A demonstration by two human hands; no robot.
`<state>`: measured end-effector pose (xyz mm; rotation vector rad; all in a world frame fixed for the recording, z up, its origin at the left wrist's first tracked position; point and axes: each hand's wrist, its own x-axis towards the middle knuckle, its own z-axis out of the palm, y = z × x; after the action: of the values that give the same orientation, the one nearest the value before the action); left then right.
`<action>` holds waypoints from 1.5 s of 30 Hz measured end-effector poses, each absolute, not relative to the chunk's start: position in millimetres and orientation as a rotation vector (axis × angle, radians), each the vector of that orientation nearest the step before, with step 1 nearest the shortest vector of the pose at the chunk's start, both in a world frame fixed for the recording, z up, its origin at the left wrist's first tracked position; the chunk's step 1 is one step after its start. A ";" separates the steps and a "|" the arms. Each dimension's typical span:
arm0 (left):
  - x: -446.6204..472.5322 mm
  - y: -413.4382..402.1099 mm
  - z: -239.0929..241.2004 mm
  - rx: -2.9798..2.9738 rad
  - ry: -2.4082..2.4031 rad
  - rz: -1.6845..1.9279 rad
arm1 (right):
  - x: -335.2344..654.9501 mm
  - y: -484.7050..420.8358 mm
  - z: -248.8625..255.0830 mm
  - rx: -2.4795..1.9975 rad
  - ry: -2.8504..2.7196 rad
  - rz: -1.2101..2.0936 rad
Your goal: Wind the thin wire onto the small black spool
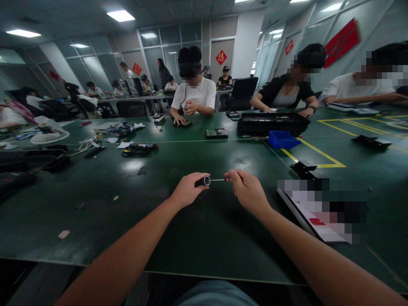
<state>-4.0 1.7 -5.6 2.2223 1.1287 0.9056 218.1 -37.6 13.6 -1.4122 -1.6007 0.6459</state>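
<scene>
My left hand [187,189] is closed around a small black cylindrical part [199,182]. Its round end, with a pale ring, faces right; what the part belongs to I cannot make out. In my right hand [250,189] is a screwdriver [218,180], its thin metal shaft level and pointing left. The shaft's tip meets or nearly meets the ringed end; whether it goes inside cannot be seen. Most of the screwdriver's handle is hidden by my fingers, with a bit of red showing. Both hands are above the green table [178,238].
A blue bin [283,139] stands beside a long black housing [274,123]. Black brackets [307,170] and a blurred-out flat panel [306,216] lie to the right. Coiled black cable [139,149] is at left, a circuit-board unit [216,133] ahead. Across the table, a person [193,95] works.
</scene>
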 end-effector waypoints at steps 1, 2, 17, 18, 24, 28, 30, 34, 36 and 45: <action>-4.0 1.4 -5.2 2.222 1.130 0.895 | 217.9 -37.5 12.6 -1.397 -1.604 0.633; -3.8 1.0 -4.7 2.223 1.130 0.883 | 217.9 -37.7 11.9 -1.377 -1.604 0.629; -1.7 -1.0 -0.9 2.181 1.147 0.875 | 211.7 -32.9 6.7 -1.115 -1.251 0.894; -1.7 -0.7 -0.2 2.187 1.134 0.895 | 211.8 -31.2 6.2 -1.097 -1.198 0.933; -3.4 8.5 2.2 2.419 1.105 0.820 | 214.3 -19.8 -3.1 -1.100 -0.913 1.095; -3.9 12.0 -1.3 2.430 1.176 0.731 | 215.0 -17.8 -7.4 -1.171 -0.961 0.953; -4.1 11.4 -2.8 2.422 1.190 0.708 | 215.1 -18.5 -7.9 -1.187 -0.991 0.905; -4.3 9.0 -4.3 2.418 1.204 0.678 | 215.5 -20.8 -7.4 -1.201 -1.104 0.842; -4.2 8.1 -5.0 2.422 1.198 0.660 | 215.3 -22.5 -5.8 -1.227 -1.191 0.794; -3.7 7.5 -5.8 2.401 1.213 0.624 | 216.0 -32.2 6.2 -1.357 -1.415 0.491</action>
<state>-3.7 7.5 -5.8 2.4013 1.2125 0.6239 216.0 -32.2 6.2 -1.3566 -1.4147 0.4910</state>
